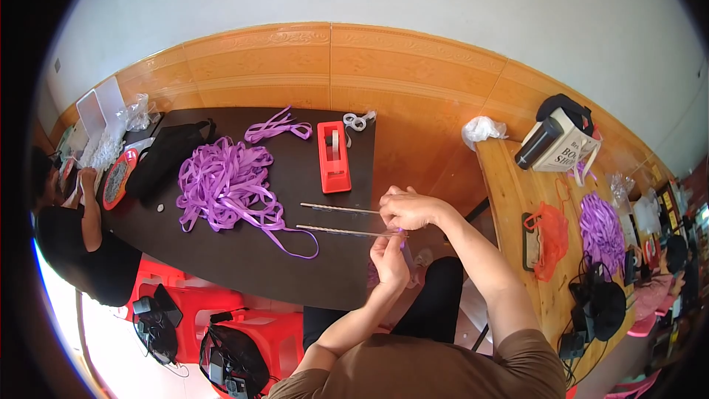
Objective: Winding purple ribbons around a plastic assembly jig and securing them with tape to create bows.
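Two thin, pale, twisted-looking rods, the upper rod [336, 207] and the lower rod [336, 231], lie side by side across the dark table's right edge. Their right ends reach my hands. My left hand [390, 260] is closed in a pinch beside the lower rod's end, with a bit of purple ribbon [402, 232] at its fingertips. Just above it, my right hand [408, 208] is closed with fingers bent down at the upper rod's end, touching the same ribbon. My fingers partly hide what the right one grips. A big tangled heap of purple ribbon [225, 185] lies left of the rods.
On the dark table [221, 258] are a red tape dispenser [334, 159], scissors [356, 122] and a black bag [166, 159]. A co-worker [77, 244] works at the far left. Red stools [277, 332] stand below. A wooden table [509, 199] at right holds an orange bag [550, 240] and ribbon.
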Demonstrator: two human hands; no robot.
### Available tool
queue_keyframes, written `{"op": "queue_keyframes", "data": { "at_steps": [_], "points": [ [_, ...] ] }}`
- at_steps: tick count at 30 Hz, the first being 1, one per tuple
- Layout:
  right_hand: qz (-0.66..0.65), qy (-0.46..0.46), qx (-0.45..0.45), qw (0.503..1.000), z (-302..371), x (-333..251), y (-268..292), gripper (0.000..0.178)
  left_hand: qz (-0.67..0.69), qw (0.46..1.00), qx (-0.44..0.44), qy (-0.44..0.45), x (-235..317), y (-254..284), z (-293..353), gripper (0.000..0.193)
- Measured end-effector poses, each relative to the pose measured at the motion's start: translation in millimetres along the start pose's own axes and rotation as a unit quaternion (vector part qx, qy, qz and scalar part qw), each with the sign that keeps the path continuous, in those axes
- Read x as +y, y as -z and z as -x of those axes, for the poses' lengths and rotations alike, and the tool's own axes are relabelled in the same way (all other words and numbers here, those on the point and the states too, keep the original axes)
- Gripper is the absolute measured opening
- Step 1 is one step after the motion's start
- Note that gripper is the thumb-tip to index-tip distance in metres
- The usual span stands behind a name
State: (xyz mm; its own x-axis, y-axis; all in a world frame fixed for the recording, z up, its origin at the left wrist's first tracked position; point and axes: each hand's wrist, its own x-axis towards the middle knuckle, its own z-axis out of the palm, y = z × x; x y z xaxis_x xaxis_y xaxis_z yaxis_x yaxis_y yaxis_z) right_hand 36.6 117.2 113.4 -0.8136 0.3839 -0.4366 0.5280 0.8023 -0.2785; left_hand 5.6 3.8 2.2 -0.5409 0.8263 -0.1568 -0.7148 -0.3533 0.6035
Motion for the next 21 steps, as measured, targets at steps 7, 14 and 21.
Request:
{"op": "queue_keyframes", "data": {
  "at_steps": [7,14,21],
  "points": [
    [-0.12,0.078,0.046,0.989,3,20,-13,0.014,-0.008,1.0,-0.004,0.013,2,2,0,0.004],
    [-0.334,0.165,0.152,0.916,13,45,-42,0.007,0.016,0.999,-0.003,0.031,4,1,-1,0.006],
    [-0.529,0.205,0.15,0.809,14,62,-67,0.005,0.018,0.999,-0.018,0.026,3,3,-1,0.006]
  ]
}}
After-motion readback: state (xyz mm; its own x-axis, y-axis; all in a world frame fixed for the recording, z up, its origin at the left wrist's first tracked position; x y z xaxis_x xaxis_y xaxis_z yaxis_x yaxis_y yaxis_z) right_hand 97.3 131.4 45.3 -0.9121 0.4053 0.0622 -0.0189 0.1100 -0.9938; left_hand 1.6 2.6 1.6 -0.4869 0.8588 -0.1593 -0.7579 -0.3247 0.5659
